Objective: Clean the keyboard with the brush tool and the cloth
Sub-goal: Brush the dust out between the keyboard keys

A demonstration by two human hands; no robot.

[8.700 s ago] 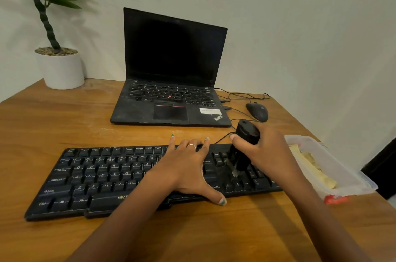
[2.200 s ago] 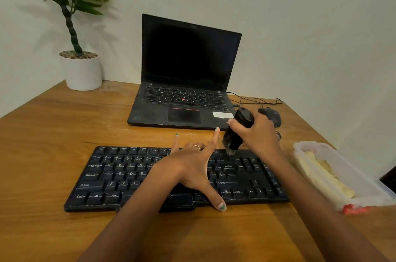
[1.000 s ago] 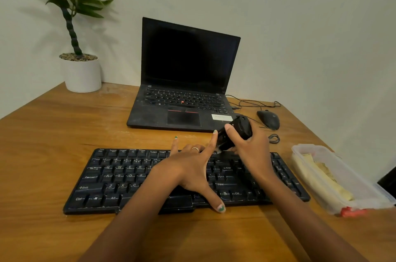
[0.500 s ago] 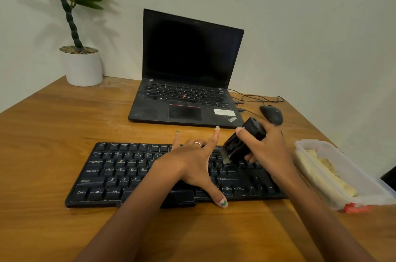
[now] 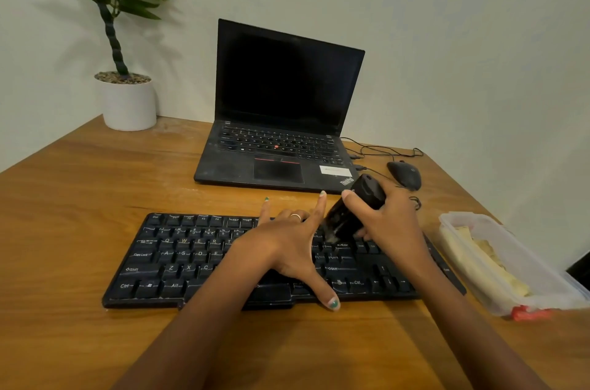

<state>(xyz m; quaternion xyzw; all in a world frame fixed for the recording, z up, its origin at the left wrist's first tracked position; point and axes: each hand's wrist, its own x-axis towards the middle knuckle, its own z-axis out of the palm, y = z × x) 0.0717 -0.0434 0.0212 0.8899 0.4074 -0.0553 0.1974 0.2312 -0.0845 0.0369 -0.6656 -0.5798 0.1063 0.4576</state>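
The left hand (image 5: 289, 249) lies flat on the middle of the keyboard (image 5: 178, 262), in the lower centre of the frame. Its fingers are straight and spread wide, with the thumb reaching the near edge of the keyboard. It holds nothing and appears to steady the keyboard against sliding.

The right hand (image 5: 388, 223) sits just right of the left hand, over the right part of the key field. Its fingers are curled round the brush tool (image 5: 352, 211). The tool's long axis is tilted: the rounded top points up and to the right, toward the mouse (image 5: 404, 174), while the working end points down and to the left, at the keys near the Enter key. The working end lies close beside the left index finger; whether it touches the keys cannot be told.

The keyboard runs left to right across the desk (image 5: 79, 191). The keys left of the resting hand lie away from the brush end, so the brushing step is probably still in hand.

A clear plastic container (image 5: 539, 289) stands at the right edge of the frame and holds a pale yellow cloth (image 5: 479, 249), nearer the right hand and untouched.

Farther back stand an open laptop (image 5: 281, 121) and, at upper left, a potted plant (image 5: 127, 99).
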